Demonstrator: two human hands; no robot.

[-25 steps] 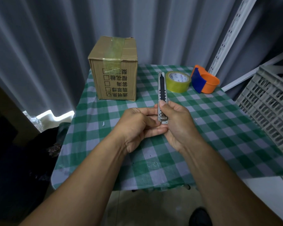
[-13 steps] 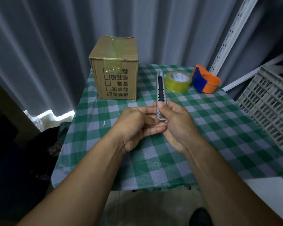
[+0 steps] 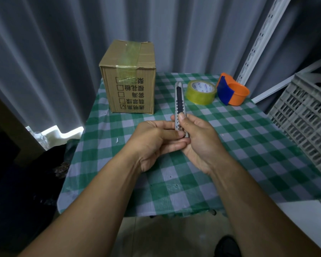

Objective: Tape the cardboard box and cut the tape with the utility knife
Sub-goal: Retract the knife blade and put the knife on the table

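A silver utility knife (image 3: 180, 98) with a dark slider points away from me above the table. My right hand (image 3: 200, 143) grips its lower end, thumb pressed on the body. My left hand (image 3: 156, 143) closes around the same end from the left, fingertips touching the knife's base. No blade tip shows at the far end. A brown cardboard box (image 3: 131, 78) stands at the back left of the table, a strip of yellowish tape running over its top and down its front. The yellow tape roll (image 3: 201, 92) lies flat behind the knife.
An orange and blue tape dispenser (image 3: 232, 92) sits right of the roll. The green checked tablecloth (image 3: 248, 154) covers a small table. A grey plastic crate (image 3: 308, 115) stands at the right edge. Grey curtains hang behind; a white slotted rail (image 3: 263, 36) leans at right.
The knife has shifted slightly to the left between my hands. Both hands keep their grip on its lower end.
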